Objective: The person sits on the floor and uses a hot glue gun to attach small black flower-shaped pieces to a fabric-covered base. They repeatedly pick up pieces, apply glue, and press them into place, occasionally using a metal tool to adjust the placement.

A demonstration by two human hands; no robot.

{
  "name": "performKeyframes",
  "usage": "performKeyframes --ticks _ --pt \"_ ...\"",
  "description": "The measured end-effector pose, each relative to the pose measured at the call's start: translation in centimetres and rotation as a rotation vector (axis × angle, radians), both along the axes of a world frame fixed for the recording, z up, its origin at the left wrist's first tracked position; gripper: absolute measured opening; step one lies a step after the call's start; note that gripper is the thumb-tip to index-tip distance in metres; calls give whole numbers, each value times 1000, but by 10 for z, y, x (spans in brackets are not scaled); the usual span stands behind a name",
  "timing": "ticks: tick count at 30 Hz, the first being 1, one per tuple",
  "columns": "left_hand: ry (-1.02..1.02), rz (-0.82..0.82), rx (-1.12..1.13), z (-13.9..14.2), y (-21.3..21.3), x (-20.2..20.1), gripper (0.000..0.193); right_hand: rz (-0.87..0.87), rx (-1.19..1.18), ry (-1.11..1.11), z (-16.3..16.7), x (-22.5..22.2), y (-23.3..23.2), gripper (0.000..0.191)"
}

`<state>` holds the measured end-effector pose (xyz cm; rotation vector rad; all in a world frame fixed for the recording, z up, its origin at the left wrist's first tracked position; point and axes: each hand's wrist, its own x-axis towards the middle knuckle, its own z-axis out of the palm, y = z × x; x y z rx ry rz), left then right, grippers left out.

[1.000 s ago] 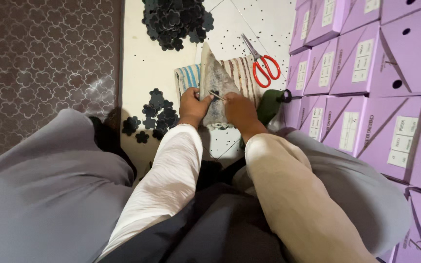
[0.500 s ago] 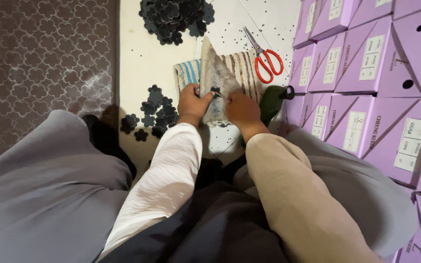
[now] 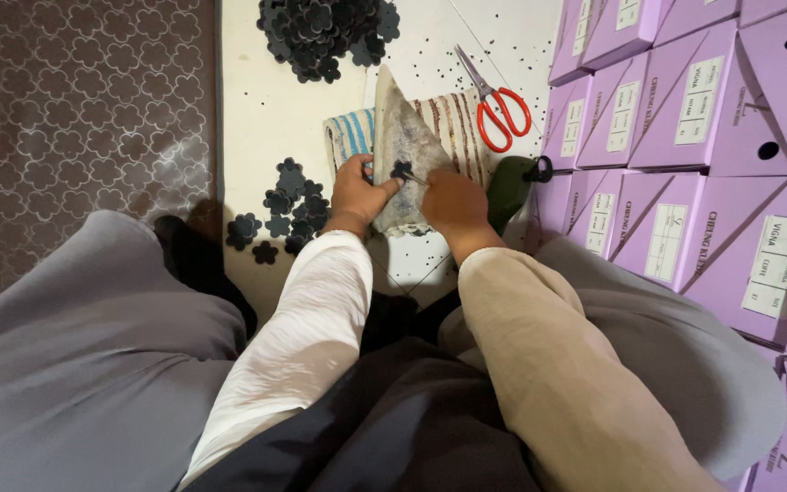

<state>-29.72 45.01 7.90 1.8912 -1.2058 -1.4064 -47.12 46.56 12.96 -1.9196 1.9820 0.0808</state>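
Observation:
My left hand (image 3: 358,194) pinches a small black flower-shaped cutout (image 3: 402,169) against a grey pointed stone block (image 3: 403,146) that lies on a striped cloth (image 3: 455,128). My right hand (image 3: 453,205) grips a thin metal tool (image 3: 414,179) whose tip touches the cutout. Both hands rest close together on the block. Several more black flower cutouts (image 3: 286,208) lie loose on the white floor just left of my left hand.
A larger heap of black cutouts (image 3: 325,29) sits at the top. Red-handled scissors (image 3: 495,102) lie right of the cloth. Stacked purple boxes (image 3: 694,137) line the right side. A patterned brown rug (image 3: 75,118) covers the left. A dark green object (image 3: 509,185) lies beside my right hand.
The view has shifted slightly; both hands stay on the block, working the small cutout with only tiny finger movements.

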Motion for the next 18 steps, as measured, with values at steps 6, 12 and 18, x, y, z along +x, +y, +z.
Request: performKeyframes --ticks 6,12,18 --pt "-19 60 20 3 0 -8 58 -23 17 -5 7 4 0 23" --pt "-94 68 -6 3 -1 -10 61 -34 67 -12 11 5 -2 23" --pt "-68 63 20 0 -2 -8 64 -24 60 -29 10 5 -1 24"
